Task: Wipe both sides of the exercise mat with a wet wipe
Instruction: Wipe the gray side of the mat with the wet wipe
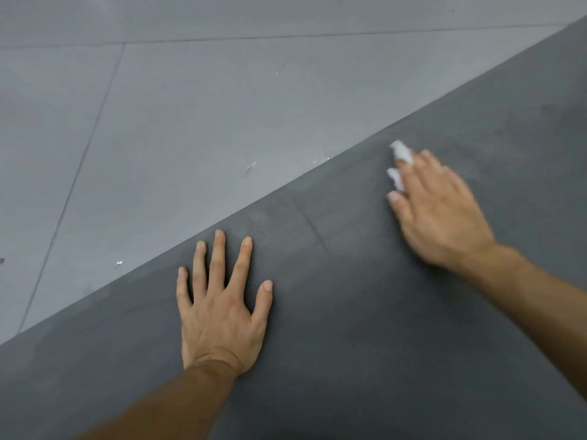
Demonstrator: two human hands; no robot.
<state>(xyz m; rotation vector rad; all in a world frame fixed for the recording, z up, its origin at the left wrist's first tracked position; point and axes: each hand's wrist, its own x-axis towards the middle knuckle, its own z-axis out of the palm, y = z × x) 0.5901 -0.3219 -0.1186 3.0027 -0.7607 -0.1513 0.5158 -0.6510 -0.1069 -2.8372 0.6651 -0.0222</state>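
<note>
As right grip (440, 214) presses mat (349, 312), wipe (401, 154) lies beneath.

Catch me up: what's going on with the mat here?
A person is wiping a dark grey ribbed foam exercise mat laid on a grey tiled floor. The left hand lies flat on the mat, fingers spread, near its edge. The right hand, blurred, presses a crumpled white wet wipe onto the mat farther along.

One dark mat (349, 312) is in view, and one grey tiled floor (190, 106). There is one white wipe (401, 154). Two grips show: one left grip (219, 312) with five fingers visible, and one right grip (441, 211).
</note>
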